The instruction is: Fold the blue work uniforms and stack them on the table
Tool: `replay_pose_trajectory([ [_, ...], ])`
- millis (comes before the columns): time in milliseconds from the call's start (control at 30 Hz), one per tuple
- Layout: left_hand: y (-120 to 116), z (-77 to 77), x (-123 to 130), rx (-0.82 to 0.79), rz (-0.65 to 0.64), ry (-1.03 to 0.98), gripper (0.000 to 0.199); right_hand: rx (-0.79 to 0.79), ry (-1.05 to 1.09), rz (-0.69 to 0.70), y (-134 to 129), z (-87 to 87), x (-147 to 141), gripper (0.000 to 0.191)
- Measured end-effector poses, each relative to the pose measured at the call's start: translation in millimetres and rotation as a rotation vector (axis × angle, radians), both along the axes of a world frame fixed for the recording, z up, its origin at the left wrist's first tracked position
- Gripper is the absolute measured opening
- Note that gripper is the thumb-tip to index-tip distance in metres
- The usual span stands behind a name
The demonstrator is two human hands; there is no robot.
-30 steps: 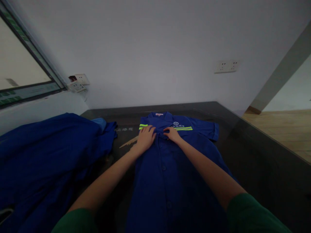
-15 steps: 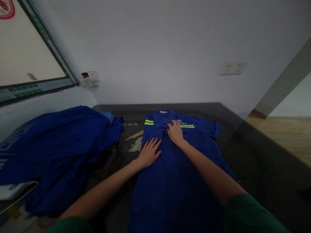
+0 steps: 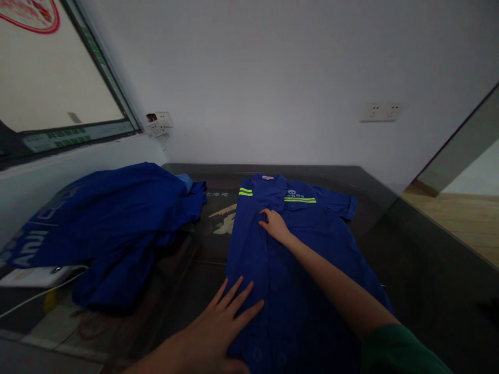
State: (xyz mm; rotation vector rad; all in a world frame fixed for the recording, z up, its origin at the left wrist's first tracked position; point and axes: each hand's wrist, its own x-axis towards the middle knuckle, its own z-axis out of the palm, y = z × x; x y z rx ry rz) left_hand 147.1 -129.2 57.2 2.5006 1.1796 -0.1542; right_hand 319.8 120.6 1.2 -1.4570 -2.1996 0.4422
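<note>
A blue short-sleeved work shirt (image 3: 300, 265) lies front up, collar toward the wall, with yellow-green stripes and a white emblem on its chest. Its right-hand sleeve sticks out sideways; the other sleeve is out of sight along the straight left edge. My left hand (image 3: 218, 327) is spread over the lower left part of the shirt, fingers apart. Higher up, my right hand (image 3: 276, 226) rests by the button placket, fingers lightly bent, with a gap between thumb and forefinger and nothing visible in it.
A heap of blue clothing (image 3: 113, 223) with white lettering lies at the left on the dark glossy table (image 3: 413, 270). A white device (image 3: 37, 276) with a cable is partly under it. Wall sockets (image 3: 384, 111) and a window frame (image 3: 113, 78) are beyond.
My left hand has slid down the shirt toward me, fingers spreading wider. My right hand has moved down from the chest stripe to the placket. The view has shifted slightly left.
</note>
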Motion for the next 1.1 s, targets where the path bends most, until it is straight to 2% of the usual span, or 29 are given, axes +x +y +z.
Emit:
replay_pose_trajectory([
  [100,-22.1,0.2,2.7,-0.014,-0.022,-0.021,0.103,-0.010,-0.032,-0.013,-6.5,2.5,-6.0,0.032],
  [333,-43.4,-10.0,-10.7,0.113,0.043,-0.188,0.076,0.016,-0.034,-0.055,-16.0,1.1,-9.7,0.027],
  [500,-49.7,-16.8,-22.7,0.175,0.114,-0.260,0.079,0.003,0.046,-0.018,-15.4,0.1,-6.9,0.023],
  [700,-49.9,-30.2,-25.9,0.243,0.153,-0.162,0.090,0.020,0.182,0.086,-15.0,-3.7,-2.3,0.022],
  [933,-62.3,-39.8,-33.2,0.401,0.265,-0.246,0.080,0.022,0.130,0.166,-12.1,-8.0,1.4,0.029],
  [1100,-69.7,-50.9,-38.8,0.415,0.234,-0.222,0.084,0.012,0.101,0.179,-11.0,-9.0,0.0,0.029],
])
